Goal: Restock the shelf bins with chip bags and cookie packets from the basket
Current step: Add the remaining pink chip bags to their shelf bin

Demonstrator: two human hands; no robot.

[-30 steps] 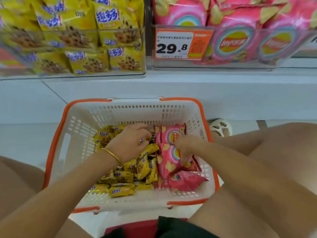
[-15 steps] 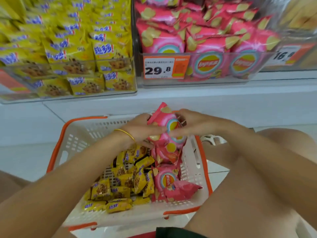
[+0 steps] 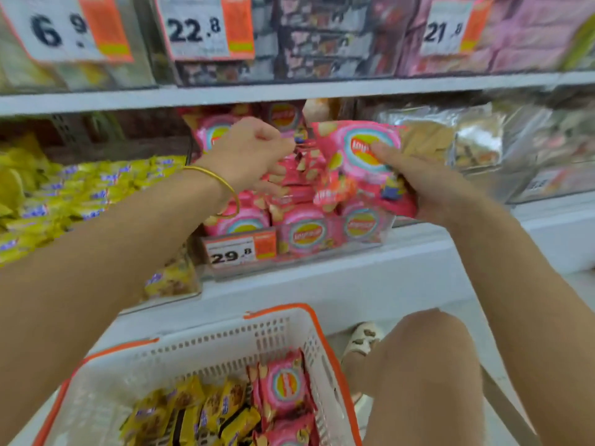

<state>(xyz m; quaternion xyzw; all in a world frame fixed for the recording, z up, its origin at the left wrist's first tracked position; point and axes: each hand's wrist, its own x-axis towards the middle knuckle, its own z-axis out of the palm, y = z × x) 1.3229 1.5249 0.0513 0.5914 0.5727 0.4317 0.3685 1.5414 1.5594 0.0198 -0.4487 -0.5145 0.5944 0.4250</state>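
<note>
Over the clear shelf bin (image 3: 299, 257) stocked with pink bags, the right hand (image 3: 421, 185) grips a pink chip bag (image 3: 360, 146) from below, thumb across its front, while the left hand (image 3: 248, 152) curls round a second pink bag (image 3: 301, 165) just beside it. Below them, the white basket (image 3: 283, 336) with its orange rim holds yellow cookie packets (image 3: 193, 410) and more chip bags (image 3: 283, 384)

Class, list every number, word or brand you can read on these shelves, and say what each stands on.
"6.9": left price tag, top shelf.
"22.8": middle price tag, top shelf.
"21.8": right price tag, top shelf.
"29.8": price tag on the chip bin.
Logo on the chip bag and print on the cookie packets: too blurred to read.
</note>
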